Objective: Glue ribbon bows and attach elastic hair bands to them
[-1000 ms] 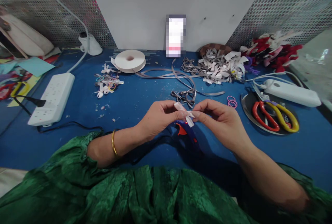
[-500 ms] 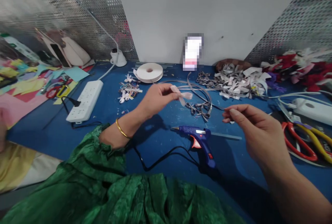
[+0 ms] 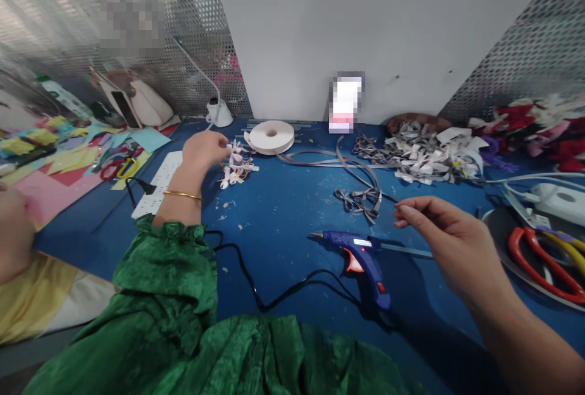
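Observation:
My left hand (image 3: pixel 203 152) reaches to the far left of the blue table, its fingers pinched together at the edge of a small pile of pale bows (image 3: pixel 236 169). Whether a bow is still between those fingertips, I cannot make out. My right hand (image 3: pixel 439 227) pinches the end of a thin grey ribbon (image 3: pixel 387 197), which curves back across the table. Left of that hand lie small grey ribbon bows (image 3: pixel 359 203). A purple glue gun (image 3: pixel 365 252) with an orange trigger and a lit red light rests in front of me, a glue stick in its back.
Behind stand a white ribbon roll (image 3: pixel 271 137) and a phone (image 3: pixel 345 102). A heap of grey and white bows (image 3: pixel 429 151) is at the back right, scissors (image 3: pixel 539 261) at right. The glue gun's cord (image 3: pixel 256 294) crosses the front. Another person's hand (image 3: pixel 16 233) is at left.
My left hand has moved left and back, from above the table's middle with a pale pink bow to the pile of bows. My right hand keeps its pinch on the ribbon.

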Demonstrator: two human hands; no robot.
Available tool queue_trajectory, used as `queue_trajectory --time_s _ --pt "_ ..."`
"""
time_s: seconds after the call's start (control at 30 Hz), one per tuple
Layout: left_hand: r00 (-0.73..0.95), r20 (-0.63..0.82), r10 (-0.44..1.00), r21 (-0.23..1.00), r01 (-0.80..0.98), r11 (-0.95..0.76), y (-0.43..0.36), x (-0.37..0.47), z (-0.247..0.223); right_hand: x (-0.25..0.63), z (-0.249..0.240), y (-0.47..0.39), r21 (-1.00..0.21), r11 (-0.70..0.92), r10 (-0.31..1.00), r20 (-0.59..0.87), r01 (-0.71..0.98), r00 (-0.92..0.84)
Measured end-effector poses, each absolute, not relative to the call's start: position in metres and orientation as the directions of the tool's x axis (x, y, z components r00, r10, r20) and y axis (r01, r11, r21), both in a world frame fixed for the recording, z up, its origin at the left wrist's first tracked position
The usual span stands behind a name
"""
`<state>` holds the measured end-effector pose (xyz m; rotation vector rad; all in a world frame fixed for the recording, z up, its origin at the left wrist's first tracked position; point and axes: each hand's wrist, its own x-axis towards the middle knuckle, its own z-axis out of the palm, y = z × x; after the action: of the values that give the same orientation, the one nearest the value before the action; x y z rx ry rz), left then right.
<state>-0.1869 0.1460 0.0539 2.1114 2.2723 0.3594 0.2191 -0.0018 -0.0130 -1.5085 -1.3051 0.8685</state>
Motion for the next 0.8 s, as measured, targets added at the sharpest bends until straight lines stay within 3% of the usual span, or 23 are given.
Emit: queue_trajectory --time_s 0.27,0.4,0.57,0.7,0.8 --pt "0.045 0.177 0.983 0.198 0.977 -0.081 0.119 -0.155 0.086 0.226 -0.01 0.002 -0.954 0.071 0.966 0.138 0.291 0.217" --pt "0.259 0.2 0.945 0.327 0.891 -0.314 0.071 -0.116 0.11 0.235 -0.004 0.009 -0.956 0.085 0.935 0.174 0.281 0.31" --pt "0.567 0.173 0.805 0.386 0.713 -0.585 0.015 -0.085 0.105 0.256 0.007 0.012 -0.946 0.151 0.868 0.265 0.287 0.419" --pt "0.673 -0.038 0.739 0.538 0.637 -0.552 -0.006 -0.062 0.079 0.287 0.008 0.01 -0.859 0.105 0.782 0.382 0.501 0.492" --pt "0.676 -0.12 0.727 0.64 0.612 -0.464 -0.018 -0.041 0.06 0.31 0.001 0.01 -0.624 -0.113 0.819 0.383 0.773 0.428"
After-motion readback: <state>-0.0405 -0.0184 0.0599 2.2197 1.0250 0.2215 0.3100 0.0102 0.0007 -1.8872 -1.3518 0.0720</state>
